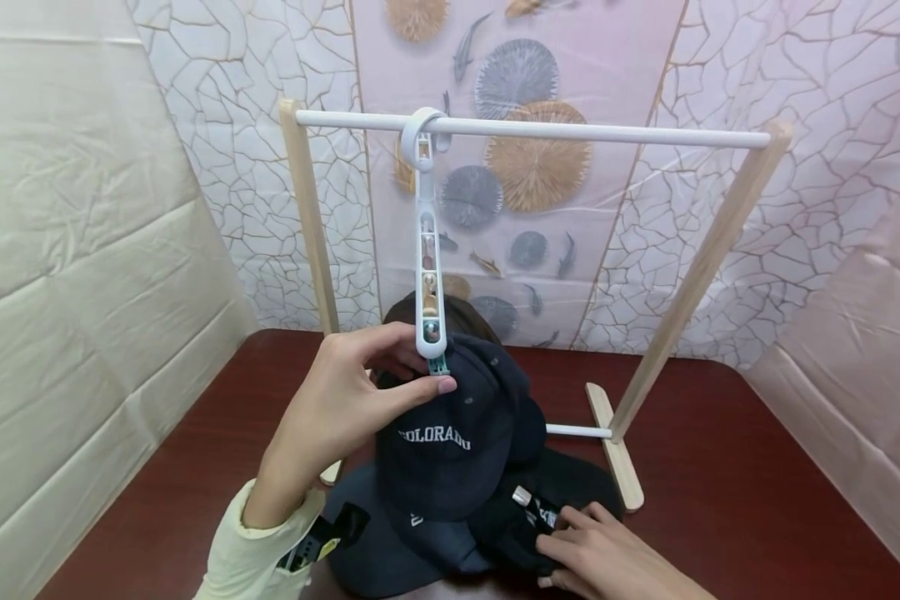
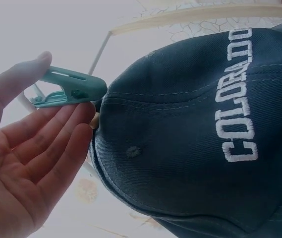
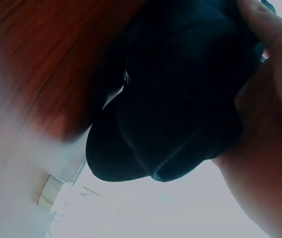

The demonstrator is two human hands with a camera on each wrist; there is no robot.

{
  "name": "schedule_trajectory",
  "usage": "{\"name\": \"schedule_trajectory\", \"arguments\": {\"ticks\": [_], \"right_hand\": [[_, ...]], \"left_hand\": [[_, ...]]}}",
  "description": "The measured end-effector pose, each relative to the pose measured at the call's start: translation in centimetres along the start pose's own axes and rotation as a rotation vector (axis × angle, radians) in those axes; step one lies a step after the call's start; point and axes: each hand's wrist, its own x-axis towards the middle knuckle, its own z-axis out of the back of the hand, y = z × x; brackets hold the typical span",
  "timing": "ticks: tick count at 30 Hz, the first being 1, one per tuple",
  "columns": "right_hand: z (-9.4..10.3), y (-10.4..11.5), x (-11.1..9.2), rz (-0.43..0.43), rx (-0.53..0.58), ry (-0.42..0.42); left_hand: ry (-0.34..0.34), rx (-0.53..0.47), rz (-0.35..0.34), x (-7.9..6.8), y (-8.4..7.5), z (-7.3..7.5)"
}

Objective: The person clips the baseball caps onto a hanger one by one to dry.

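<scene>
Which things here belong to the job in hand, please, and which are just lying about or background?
Likely part of the job:
left hand, pinching the teal clip;
white hanger;
hanging rack;
COLORADO cap;
right hand, holding the black cap.

Likely just background:
brown table;
patterned backdrop;
wristband.

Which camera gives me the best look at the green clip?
The left wrist view: there the green clip shows large and from the side, pinched by the left hand. The head view shows only small parts of it at the lower end of the white hanger; the right wrist view doesn't show it.
</scene>
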Motion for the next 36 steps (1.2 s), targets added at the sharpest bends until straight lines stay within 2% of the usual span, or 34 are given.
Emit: {"name": "schedule_trajectory", "arguments": {"ticks": [3, 7, 12, 16, 20, 24, 27, 30, 33, 36], "right_hand": [[1.2, 0.8, 0.2, 0.002, -0.002, 0.002], [2.1, 1.5, 0.4, 0.022, -0.028, -0.049], [2.6, 2.0, 0.4, 0.008, -0.082, -0.095], [2.8, 2.4, 0.5, -0.016, -0.172, -0.140], [2.9, 2.9, 0.5, -0.010, -0.313, -0.255], [2.8, 3.2, 0.8, 0.002, -0.417, -0.406], [3.0, 3.5, 1.1, 0.002, -0.427, -0.494], [3.4, 3.8, 1.3, -0.008, -0.404, -0.545], [3.7, 4.0, 1.4, -0.013, -0.379, -0.574], [4.1, 4.3, 1.4, -0.014, -0.328, -0.565]], "left_hand": [[-0.001, -0.001, 0.003, 0.0, 0.1, 0.0], [-0.003, -0.012, 0.003, 0.0, 0.1, 0.1], [-0.002, -0.034, 0.000, 0.0, 0.2, 0.1], [0.001, -0.023, 0.012, 0.0, 0.3, 0.0], [0.006, -0.019, 0.016, 0.1, 0.3, 0.0], [0.008, -0.026, 0.027, 0.2, 0.4, 0.0], [0.011, -0.030, 0.038, 0.2, 0.4, 0.0], [0.012, -0.030, 0.043, 0.2, 0.4, 0.0], [0.011, -0.030, 0.040, 0.1, 0.4, 0.0], [0.007, -0.035, 0.035, 0.1, 0.4, 0.1]]}}
